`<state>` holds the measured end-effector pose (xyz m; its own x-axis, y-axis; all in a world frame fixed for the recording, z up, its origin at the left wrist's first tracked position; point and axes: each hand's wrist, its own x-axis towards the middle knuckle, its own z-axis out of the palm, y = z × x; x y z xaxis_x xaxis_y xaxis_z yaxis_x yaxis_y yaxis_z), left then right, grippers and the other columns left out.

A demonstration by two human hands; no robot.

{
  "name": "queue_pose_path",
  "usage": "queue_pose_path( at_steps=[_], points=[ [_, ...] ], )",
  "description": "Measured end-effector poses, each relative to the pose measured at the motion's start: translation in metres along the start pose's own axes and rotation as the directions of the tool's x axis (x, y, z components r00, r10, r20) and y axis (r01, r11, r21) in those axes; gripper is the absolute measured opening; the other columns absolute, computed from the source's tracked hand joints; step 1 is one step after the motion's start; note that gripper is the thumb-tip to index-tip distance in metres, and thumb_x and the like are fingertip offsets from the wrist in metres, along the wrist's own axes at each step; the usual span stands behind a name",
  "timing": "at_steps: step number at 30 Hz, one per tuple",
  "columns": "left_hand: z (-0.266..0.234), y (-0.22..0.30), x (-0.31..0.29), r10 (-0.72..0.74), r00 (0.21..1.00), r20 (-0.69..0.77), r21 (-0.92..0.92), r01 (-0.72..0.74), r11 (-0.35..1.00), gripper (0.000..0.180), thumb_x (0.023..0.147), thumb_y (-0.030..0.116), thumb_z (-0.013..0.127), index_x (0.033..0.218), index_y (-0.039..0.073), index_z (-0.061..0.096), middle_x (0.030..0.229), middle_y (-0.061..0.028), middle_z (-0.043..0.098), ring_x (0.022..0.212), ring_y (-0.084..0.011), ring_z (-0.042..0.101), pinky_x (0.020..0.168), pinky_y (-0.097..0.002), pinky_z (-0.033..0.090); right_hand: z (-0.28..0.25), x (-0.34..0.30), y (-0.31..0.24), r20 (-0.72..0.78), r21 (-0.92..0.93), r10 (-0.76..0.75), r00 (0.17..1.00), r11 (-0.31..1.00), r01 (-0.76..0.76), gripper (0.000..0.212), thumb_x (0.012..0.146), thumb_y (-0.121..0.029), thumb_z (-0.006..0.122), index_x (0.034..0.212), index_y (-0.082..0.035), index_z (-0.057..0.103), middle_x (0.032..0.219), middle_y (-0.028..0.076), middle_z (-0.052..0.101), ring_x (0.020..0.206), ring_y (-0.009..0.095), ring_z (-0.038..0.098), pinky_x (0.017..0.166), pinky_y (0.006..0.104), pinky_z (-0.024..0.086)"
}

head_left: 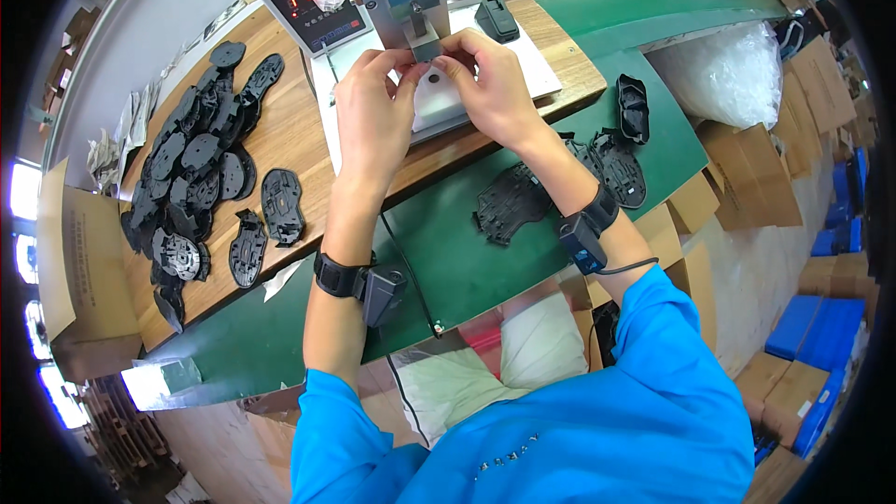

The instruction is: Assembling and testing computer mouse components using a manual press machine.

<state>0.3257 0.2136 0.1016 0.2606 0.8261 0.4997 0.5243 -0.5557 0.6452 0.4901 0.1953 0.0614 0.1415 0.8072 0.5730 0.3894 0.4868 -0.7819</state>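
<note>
silver-grey metal press (399, 2), one, has one small grey block (425, 48); bare left hand (375, 103) and bare right hand (495, 89) flank it, fingers nearly closed, any hold impossible to tell.

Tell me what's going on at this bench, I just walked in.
A person in a blue shirt has both hands, left and right, at the metal head of a benchtop press. The fingertips come together at its lower end; whatever they might be holding is hidden. A lit control box stands to the left. A heap of black plastic shell parts lies on the wooden board, with more black parts on the green table by the right forearm.
</note>
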Motion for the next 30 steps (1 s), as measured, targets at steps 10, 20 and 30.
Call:
queue_pose_path(
  at_steps=[10, 20, 30],
  points=[
    [0.01, -0.007, -0.003, -0.026, 0.997, -0.078, -0.122, 0.016, 0.992, 0.015, 0.09, 0.009, 0.079, 0.098, -0.004, 0.077, 0.088, -0.0079, 0.073, 0.065, -0.0109, 0.058, 0.063, -0.0287, 0.047, 0.002, -0.004, -0.002, 0.006, 0.023, 0.062, 0.998, 0.998, -0.062, 0.013, 0.097, -0.007, 0.07, 0.104, 0.005, 0.069, 0.092, 0.017, 0.073, 0.077, 0.026, 0.068, 0.071, 0.0355, 0.053],
    [0.014, -0.009, -0.003, -0.016, 0.994, -0.104, -0.137, 0.001, 0.991, 0.013, 0.09, 0.006, 0.078, 0.098, -0.004, 0.076, 0.085, -0.0062, 0.072, 0.064, -0.0099, 0.057, 0.061, -0.0279, 0.045, -0.006, -0.003, 0.001, 0.094, 0.007, 0.115, 0.989, 0.993, -0.116, 0.025, 0.1, -0.023, 0.071, 0.109, 0.0, 0.074, 0.091, 0.003, 0.073, 0.079, 0.01, 0.051, 0.073, 0.0277, 0.044],
    [0.013, -0.012, -0.002, -0.029, 0.993, -0.113, -0.11, 0.017, 0.994, 0.016, 0.091, 0.012, 0.08, 0.099, -0.002, 0.077, 0.067, -0.0031, 0.064, 0.06, -0.0075, 0.052, 0.056, -0.027, 0.04, 0.001, -0.003, 0.001, 0.034, -0.008, 0.166, 0.986, 0.986, -0.166, 0.023, 0.094, -0.022, 0.077, 0.102, -0.001, 0.079, 0.086, 0.009, 0.077, 0.071, 0.013, 0.059, 0.068, 0.0305, 0.049]
  ],
)
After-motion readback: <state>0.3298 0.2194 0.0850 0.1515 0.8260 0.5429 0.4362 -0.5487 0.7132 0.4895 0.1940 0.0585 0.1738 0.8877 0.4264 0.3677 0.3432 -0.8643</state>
